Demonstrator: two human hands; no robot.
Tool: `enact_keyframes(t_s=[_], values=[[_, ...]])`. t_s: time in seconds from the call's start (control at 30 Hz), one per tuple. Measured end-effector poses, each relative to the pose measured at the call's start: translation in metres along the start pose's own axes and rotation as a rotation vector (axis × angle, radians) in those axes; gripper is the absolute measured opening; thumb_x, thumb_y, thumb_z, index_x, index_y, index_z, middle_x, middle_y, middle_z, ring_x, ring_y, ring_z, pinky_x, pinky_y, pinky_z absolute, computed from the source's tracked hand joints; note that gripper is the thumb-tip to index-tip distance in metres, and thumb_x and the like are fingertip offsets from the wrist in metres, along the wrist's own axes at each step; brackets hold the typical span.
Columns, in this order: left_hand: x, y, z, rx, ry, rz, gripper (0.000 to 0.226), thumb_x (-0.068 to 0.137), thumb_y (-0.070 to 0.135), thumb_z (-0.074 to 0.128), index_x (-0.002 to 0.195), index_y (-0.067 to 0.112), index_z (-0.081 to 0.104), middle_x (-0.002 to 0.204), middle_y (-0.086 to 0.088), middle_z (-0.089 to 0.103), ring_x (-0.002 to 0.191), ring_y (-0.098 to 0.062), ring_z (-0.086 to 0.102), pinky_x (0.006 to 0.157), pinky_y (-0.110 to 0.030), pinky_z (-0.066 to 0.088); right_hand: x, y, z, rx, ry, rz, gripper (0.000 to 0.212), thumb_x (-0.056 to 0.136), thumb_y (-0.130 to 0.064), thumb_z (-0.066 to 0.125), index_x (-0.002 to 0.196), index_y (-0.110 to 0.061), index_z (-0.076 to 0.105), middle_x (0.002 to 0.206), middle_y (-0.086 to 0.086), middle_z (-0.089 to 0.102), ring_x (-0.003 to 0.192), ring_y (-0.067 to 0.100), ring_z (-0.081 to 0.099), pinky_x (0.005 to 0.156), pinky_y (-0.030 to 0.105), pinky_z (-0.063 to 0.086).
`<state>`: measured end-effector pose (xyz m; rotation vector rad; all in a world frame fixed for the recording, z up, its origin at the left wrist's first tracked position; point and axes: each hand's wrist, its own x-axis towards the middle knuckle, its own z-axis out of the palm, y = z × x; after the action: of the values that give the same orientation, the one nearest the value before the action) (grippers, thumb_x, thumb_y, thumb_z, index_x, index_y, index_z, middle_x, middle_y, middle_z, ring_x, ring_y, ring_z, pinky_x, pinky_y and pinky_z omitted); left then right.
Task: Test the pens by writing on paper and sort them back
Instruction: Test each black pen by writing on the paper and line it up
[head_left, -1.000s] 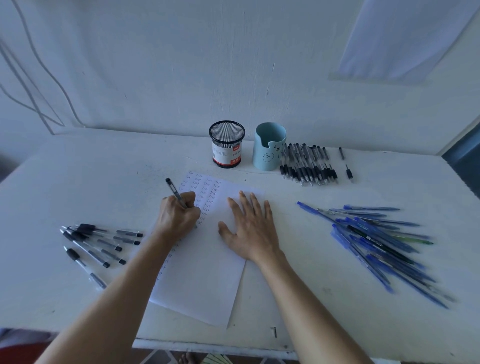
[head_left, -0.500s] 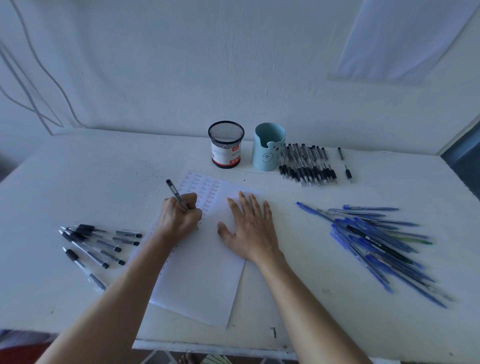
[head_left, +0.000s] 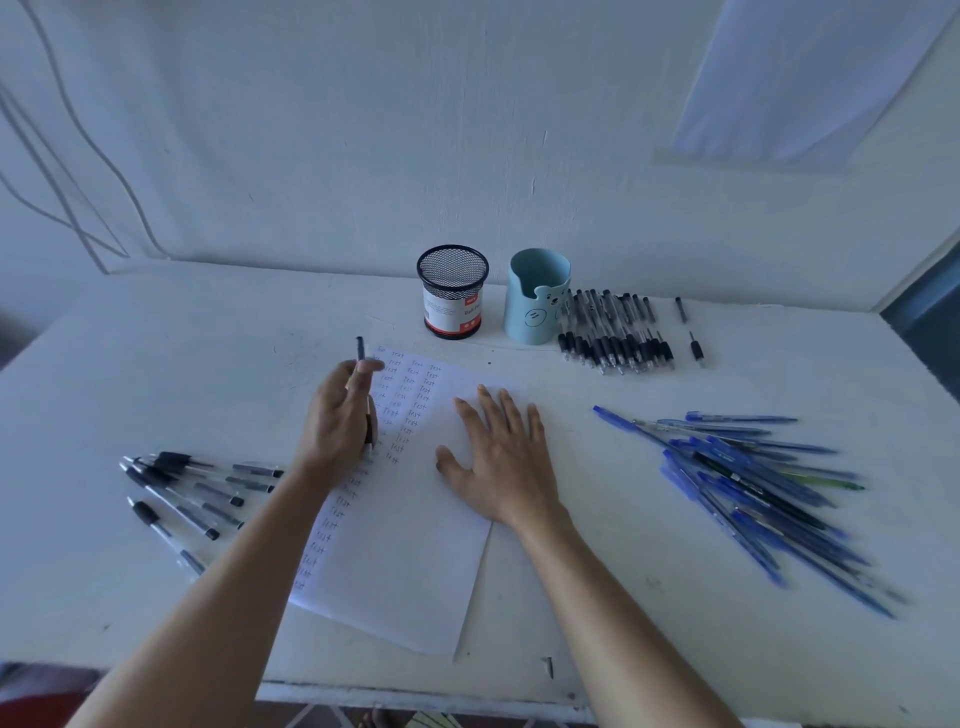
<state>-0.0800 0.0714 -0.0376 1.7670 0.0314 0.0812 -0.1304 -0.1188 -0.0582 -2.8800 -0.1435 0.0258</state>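
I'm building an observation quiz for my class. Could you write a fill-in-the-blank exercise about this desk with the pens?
1. The right hand lies flat on the ____.
2. The left hand holds a ____.
3. The black mesh cup stands to the ____ of the light blue cup.
4. The pile of pens on the person's right is mostly ____.
Missing words: paper; pen; left; blue.
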Motion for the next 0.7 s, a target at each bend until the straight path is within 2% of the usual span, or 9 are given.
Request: enact_keyframes(t_s=[0.1, 0.2, 0.3, 0.47, 0.53, 0.6, 0.7], values=[[-0.002, 0.002, 0.0, 0.04, -0.038, 0.031, 0.034, 0.108, 0.039, 0.037, 0.109, 0.017, 0.063, 0.045, -0.011, 0.048, 0.031, -0.02, 0.036, 0.037, -0.021, 0.03, 0.0, 0.001, -0.001, 0.019, 0.012, -0.002, 0.078, 0.086, -0.067, 0.02, 0.155, -0.03, 0.023, 0.166, 0.001, 0.011, 0.153, 0.022, 0.001, 0.122, 0.048, -0.004], [-0.004, 0.003, 0.0, 0.017, -0.04, 0.006, 0.026, 0.104, 0.039, 0.049, 0.105, 0.017, 0.063, 0.047, -0.01, 0.051, 0.038, -0.022, 0.04, 0.039, -0.023, 0.033, 0.001, 0.003, -0.003, 0.061, 0.016, 0.002, 0.069, 0.093, -0.06, 0.042, 0.153, -0.029, 0.028, 0.166, -0.001, 0.014, 0.153, 0.019, 0.004, 0.122, 0.046, -0.004], [-0.006, 0.004, 0.0, 0.011, -0.06, -0.013, 0.025, 0.1, 0.039, 0.058, 0.102, 0.014, 0.057, 0.051, -0.006, 0.053, 0.042, -0.022, 0.043, 0.041, -0.024, 0.035, 0.002, 0.005, -0.006, 0.115, 0.013, 0.01, 0.069, 0.092, -0.058, 0.049, 0.152, -0.03, 0.031, 0.166, -0.005, 0.015, 0.153, 0.015, 0.005, 0.121, 0.041, -0.004], [-0.007, 0.008, 0.0, 0.073, -0.068, 0.0, 0.026, 0.1, 0.037, 0.057, 0.095, 0.011, 0.055, 0.051, -0.004, 0.053, 0.037, -0.021, 0.043, 0.039, -0.021, 0.034, 0.007, 0.013, -0.011, 0.201, -0.024, 0.019, 0.067, 0.09, -0.056, 0.057, 0.149, -0.032, 0.036, 0.164, -0.01, 0.019, 0.152, 0.011, 0.009, 0.12, 0.035, 0.002], [-0.007, 0.009, 0.0, 0.117, -0.07, 0.014, 0.029, 0.1, 0.039, 0.058, 0.089, 0.012, 0.055, 0.051, -0.007, 0.054, 0.036, -0.021, 0.043, 0.039, -0.02, 0.031, 0.008, 0.019, -0.013, 0.199, -0.017, -0.007, 0.058, 0.095, -0.052, 0.052, 0.148, -0.032, 0.039, 0.163, -0.011, 0.022, 0.151, 0.011, 0.012, 0.117, 0.033, 0.009], [-0.007, 0.009, 0.0, 0.168, -0.086, 0.004, 0.035, 0.099, 0.041, 0.059, 0.084, 0.009, 0.053, 0.05, -0.01, 0.055, 0.035, -0.021, 0.043, 0.039, -0.02, 0.029, 0.007, 0.025, -0.013, 0.182, 0.019, -0.022, 0.052, 0.099, -0.048, 0.039, 0.146, -0.027, 0.042, 0.162, -0.007, 0.028, 0.151, 0.016, 0.016, 0.115, 0.035, 0.016], [-0.005, 0.011, 0.006, 0.339, -0.122, -0.04, 0.043, 0.097, 0.041, 0.06, 0.078, 0.003, 0.055, 0.049, -0.003, 0.056, 0.039, -0.018, 0.044, 0.041, -0.022, 0.034, 0.003, 0.028, -0.011, 0.088, 0.111, 0.031, 0.073, 0.087, -0.051, 0.011, 0.144, -0.02, 0.044, 0.159, 0.001, 0.033, 0.15, 0.025, 0.021, 0.111, 0.042, 0.022]])
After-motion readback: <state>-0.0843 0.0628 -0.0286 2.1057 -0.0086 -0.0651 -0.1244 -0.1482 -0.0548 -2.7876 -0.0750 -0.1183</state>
